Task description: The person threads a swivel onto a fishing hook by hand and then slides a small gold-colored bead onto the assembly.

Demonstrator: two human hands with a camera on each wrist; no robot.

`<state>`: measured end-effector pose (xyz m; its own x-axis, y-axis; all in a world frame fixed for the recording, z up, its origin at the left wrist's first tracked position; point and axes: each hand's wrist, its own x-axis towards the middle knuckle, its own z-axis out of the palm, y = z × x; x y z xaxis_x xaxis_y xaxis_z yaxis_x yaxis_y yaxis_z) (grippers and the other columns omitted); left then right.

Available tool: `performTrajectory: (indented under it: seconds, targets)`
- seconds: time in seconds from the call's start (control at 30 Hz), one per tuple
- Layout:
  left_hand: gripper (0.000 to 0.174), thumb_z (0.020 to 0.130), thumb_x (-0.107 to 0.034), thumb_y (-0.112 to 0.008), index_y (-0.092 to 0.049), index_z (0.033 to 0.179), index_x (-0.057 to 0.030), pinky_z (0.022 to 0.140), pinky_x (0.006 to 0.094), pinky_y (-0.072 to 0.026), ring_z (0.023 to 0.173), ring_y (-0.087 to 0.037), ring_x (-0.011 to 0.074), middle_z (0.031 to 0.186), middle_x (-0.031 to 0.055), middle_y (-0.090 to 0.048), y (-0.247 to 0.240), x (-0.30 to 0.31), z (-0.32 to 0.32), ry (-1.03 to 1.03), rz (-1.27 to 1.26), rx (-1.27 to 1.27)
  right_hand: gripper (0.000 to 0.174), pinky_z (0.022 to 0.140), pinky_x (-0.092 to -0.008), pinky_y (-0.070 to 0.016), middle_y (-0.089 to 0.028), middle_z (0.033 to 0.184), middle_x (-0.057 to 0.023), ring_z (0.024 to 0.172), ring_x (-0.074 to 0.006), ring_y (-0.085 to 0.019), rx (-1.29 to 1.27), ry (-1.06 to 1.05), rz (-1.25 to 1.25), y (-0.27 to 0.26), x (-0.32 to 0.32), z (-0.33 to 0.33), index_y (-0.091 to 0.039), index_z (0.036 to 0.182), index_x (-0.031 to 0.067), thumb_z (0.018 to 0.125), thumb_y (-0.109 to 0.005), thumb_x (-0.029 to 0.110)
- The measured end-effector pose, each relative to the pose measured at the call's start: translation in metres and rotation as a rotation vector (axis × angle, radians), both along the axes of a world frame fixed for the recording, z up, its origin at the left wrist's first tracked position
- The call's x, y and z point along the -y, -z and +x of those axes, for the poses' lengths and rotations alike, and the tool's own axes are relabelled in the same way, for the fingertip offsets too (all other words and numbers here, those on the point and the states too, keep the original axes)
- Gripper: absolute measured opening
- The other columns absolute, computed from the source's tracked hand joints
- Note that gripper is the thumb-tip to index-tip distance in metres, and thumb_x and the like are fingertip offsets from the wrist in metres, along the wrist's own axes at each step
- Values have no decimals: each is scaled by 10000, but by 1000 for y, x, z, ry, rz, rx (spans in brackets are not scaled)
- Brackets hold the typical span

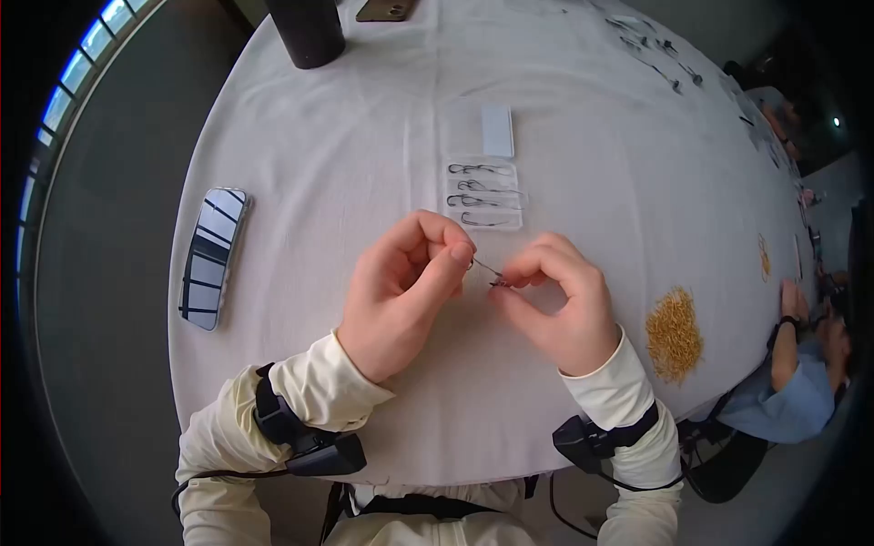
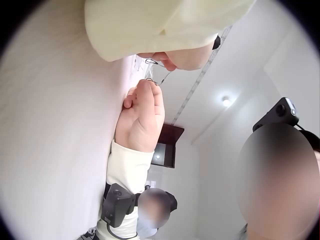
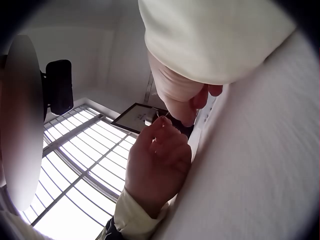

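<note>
My left hand (image 1: 396,296) pinches one end of a thin dark wire-like piece (image 1: 487,267) between thumb and forefinger. At its other end, my right hand (image 1: 564,291) pinches a small dark part with thumb and fingertips. The piece spans the short gap between both hands, above the cloth; I cannot tell its exact kind. Just beyond the hands lies a clear plastic box (image 1: 485,227) with several looped dark wire-like pieces in rows. In the left wrist view the right hand (image 2: 140,117) shows the fine strand at its fingertips; the near hand's fingers are partly hidden by the sleeve.
Behind the box lies a pale flat block (image 1: 498,132). A heap of small golden slivers (image 1: 675,337) is at right, a phone (image 1: 213,259) at left. A dark cup (image 1: 307,35) and another phone (image 1: 386,10) stand far back. Dark stringy pieces (image 1: 651,59) lie back right; another person (image 1: 783,387) sits at right.
</note>
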<state>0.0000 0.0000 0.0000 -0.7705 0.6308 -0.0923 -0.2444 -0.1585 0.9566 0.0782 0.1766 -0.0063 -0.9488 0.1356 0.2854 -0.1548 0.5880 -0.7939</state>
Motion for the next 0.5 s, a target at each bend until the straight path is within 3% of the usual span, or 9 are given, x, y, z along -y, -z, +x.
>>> performTrajectory:
  seconds: [0.5]
  targets:
    - [89,996,-119,-588,-567,988,-32,624,188,-373,694,-443,7,764,-69,-504,5,1,2,-58,35,-71,102,724,-262,-421,-603,821,-16,767,-115,-507,100,-36,-343,-10,-11,8,-638,815,27,781,-730,1]
